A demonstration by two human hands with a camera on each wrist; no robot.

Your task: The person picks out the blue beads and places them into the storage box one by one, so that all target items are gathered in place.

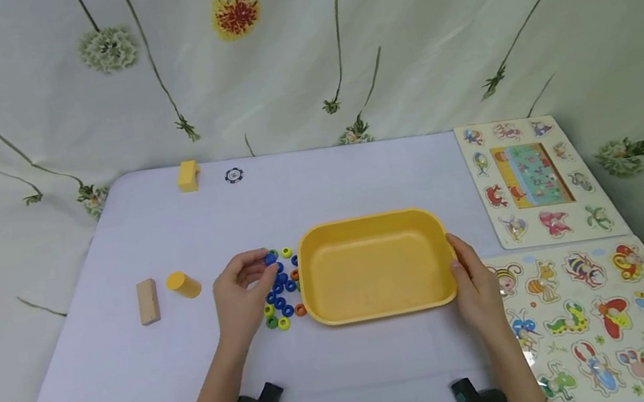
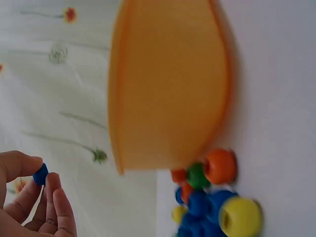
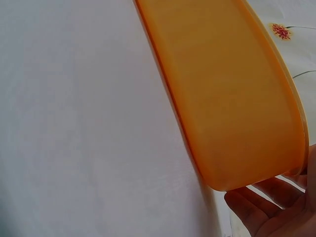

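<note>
My left hand [image 1: 241,294] pinches a blue bead [image 2: 40,174] between thumb and fingertip, held up above the table left of the tray. Below and beside it lies a loose cluster of beads [image 1: 280,302] in blue, green, yellow and orange, close against the tray's left wall. The yellow plastic tray [image 1: 383,314] has rounded corners, and no beads show inside it. At its right end, my right hand [image 1: 475,285] holds the rim, with the fingers against the outer wall in the right wrist view.
Left on the white table are a wooden block [image 1: 148,301] and a yellow cylinder [image 1: 184,284]. Farther back sit a yellow block [image 1: 188,176] and a black-and-white chip [image 1: 234,175]. Two picture puzzle boards, one with sea animals [image 1: 545,179], one with insects [image 1: 609,323], lie at the right.
</note>
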